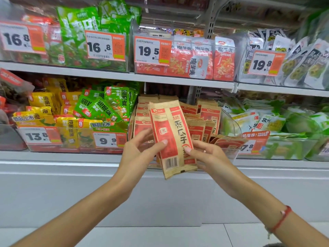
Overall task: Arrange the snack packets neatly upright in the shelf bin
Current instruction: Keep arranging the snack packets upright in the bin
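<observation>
1. Snack packet (170, 138), kraft-and-red, held upright in front of the shelf bin (229, 125), not yet in it.
2. Grip: left hand (140, 148) and right hand (204, 154) each pinch a lower edge, thumbs on the face.
3. Step: lifted out, mid-arranging.
4. Next: likely set it upright among the stacked packets (204, 120); the fallen ones (226, 139) at front right need standing.

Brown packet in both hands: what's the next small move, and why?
Probably carry the brown packet forward and stand it in the clear bin, at the front right. Both the left hand and right hand pinch it in front of the bin, and the fallen packets there lie flat, unlike the upright rows behind.
</observation>
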`<control>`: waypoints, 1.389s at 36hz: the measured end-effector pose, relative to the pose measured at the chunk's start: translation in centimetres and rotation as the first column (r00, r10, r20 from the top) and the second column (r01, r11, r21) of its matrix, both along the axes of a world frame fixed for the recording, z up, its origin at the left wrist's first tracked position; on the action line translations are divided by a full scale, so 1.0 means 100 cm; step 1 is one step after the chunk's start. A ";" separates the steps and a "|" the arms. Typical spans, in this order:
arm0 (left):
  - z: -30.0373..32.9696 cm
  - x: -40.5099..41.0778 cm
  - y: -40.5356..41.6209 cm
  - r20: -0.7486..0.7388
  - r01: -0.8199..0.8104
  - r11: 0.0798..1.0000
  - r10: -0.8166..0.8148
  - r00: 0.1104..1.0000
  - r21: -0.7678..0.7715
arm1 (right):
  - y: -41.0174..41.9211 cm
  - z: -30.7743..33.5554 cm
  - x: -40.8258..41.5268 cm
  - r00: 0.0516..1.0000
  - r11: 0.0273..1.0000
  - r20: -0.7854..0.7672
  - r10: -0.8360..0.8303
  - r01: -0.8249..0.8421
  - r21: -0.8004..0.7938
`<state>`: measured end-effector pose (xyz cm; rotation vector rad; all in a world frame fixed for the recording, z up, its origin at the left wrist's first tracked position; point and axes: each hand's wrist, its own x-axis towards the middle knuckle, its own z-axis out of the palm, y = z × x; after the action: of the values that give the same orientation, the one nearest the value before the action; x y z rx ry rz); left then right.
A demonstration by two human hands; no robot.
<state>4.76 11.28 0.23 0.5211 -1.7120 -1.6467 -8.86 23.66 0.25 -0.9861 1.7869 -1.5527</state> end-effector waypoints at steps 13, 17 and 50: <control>0.003 0.003 -0.004 -0.055 -0.091 0.988 0.099 0.994 0.127 | 0.006 0.010 0.009 0.916 0.901 -0.265 -0.300 0.181 -0.394; 0.014 0.005 0.012 -0.083 0.159 0.973 -0.147 0.986 0.168 | 0.002 0.003 0.015 0.647 0.878 -0.647 -0.403 0.072 -0.474; -0.009 0.017 -0.018 -0.173 -0.170 0.232 0.007 0.985 -0.958 | 0.028 0.016 0.007 0.562 0.874 -0.765 -0.316 -0.141 -0.465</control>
<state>6.42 9.48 -0.69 -0.1512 -2.1366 -0.2020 -8.19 26.48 1.86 -2.2191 2.0670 -1.7942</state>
